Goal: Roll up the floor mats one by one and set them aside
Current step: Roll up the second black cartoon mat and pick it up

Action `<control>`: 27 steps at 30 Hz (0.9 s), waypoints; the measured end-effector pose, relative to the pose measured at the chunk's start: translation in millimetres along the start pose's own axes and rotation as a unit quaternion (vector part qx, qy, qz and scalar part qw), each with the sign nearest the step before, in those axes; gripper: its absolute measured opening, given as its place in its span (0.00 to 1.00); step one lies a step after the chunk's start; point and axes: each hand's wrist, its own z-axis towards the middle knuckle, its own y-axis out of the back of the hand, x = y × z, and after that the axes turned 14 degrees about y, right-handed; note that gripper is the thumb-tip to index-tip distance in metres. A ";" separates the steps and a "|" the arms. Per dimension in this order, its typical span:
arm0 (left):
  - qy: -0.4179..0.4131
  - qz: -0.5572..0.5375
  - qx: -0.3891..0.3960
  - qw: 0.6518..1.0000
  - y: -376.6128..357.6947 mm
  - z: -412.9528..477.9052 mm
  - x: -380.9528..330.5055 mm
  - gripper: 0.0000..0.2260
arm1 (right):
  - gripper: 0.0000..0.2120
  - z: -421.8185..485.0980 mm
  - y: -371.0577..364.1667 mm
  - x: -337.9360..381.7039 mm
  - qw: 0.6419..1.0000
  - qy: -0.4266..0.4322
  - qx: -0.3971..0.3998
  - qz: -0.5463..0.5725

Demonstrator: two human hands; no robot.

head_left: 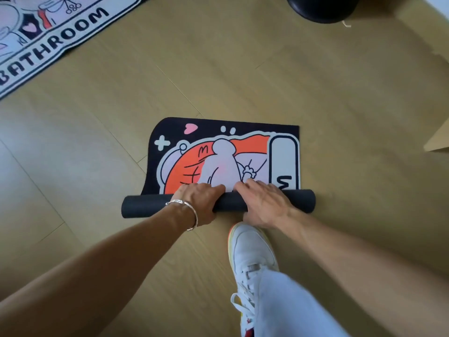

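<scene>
Taking the half-rolled mat (pixel 220 155) in the middle of the wooden floor (pixel 340 93) as the marker: well off to its far left lies a second mat (pixel 56 32), flat, cut off by the edge of the view, white with a black border and the word BATHROOM along one side. The half-rolled mat has its near part wound into a dark roll (pixel 143 206) lying crosswise. Its far part is flat on the floor, showing a black ground, an orange and white cartoon, a pink heart and a white plus. The left hand (pixel 200 199) sits on the roll a little left of its middle, fingers curled over the top onto the printed face and thumb on the near side. A silver bracelet (pixel 188 211) circles that wrist. The right hand (pixel 264 203) is just beside it, right of the roll's middle, fingers draped over the roll with the tips on the print and thumb tucked down the near side. The two hands are close together without quite touching, and both clasp the roll. Just nearer than the roll, below the right hand, stands a white shoe (pixel 250 249) under a pale trouser leg (pixel 291 307). Well beyond the mat to the right is a round black thing (pixel 320 8), cut off by the top edge. Far to the mat's right a pale wooden corner (pixel 437 142) pokes in.
</scene>
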 end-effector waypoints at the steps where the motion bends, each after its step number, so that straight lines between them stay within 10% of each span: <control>1: 0.006 -0.020 0.016 1.000 1.4 0.8 2.1 0.13 | 0.22 1.0 0.1 2.1 1.000 0.004 -0.008 -0.018; 19: 0.008 -0.012 0.065 0.998 7.0 -0.6 -1.5 0.18 | 0.18 -2.7 -7.0 6.1 0.999 0.006 -0.025 -0.025; 23: -0.032 0.020 -0.027 0.999 -1.4 -6.7 -2.0 0.22 | 0.17 0.4 8.5 -3.5 0.999 -0.020 0.018 0.047; 27: 0.002 -0.019 0.075 0.997 9.1 3.1 2.1 0.20 | 0.21 1.7 -6.0 4.4 0.999 0.012 -0.034 -0.014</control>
